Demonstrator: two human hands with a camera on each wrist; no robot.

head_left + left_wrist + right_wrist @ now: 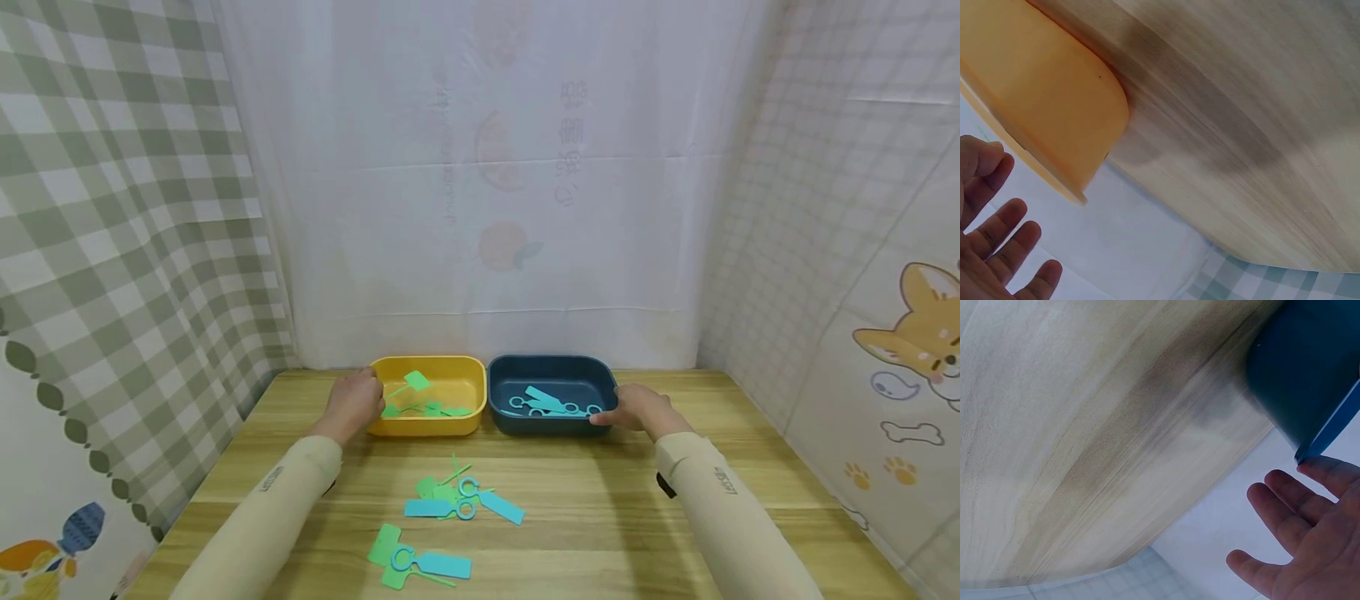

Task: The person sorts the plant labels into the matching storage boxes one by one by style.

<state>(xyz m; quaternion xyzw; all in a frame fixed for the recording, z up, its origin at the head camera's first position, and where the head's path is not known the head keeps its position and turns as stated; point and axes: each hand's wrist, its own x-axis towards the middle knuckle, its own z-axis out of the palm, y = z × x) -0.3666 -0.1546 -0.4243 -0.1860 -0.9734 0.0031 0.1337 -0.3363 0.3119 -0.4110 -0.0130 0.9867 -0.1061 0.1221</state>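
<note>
A yellow bin (427, 427) holds several light green flat pieces (417, 380) with thin stems. At its left end is my left hand (352, 404). In the left wrist view its thumb and index finger (991, 159) come together by the rim, with the other fingers spread; whether they pinch anything is unclear. Beside the yellow bin stands a dark blue bin (551, 427) with several light blue ring-ended pieces (547, 402) in it. My right hand (637, 408) touches its right end, thumb at the front corner. Its fingers (1285, 519) are extended and spread.
On the wooden table (570, 517), in front of the bins, lie light blue ring-ended pieces (501, 506) mixed with green pieces (385, 543). A white curtain (390, 250) hangs behind the bins. A checked cloth (187, 208) borders the left side and a printed cloth (862, 417) the right.
</note>
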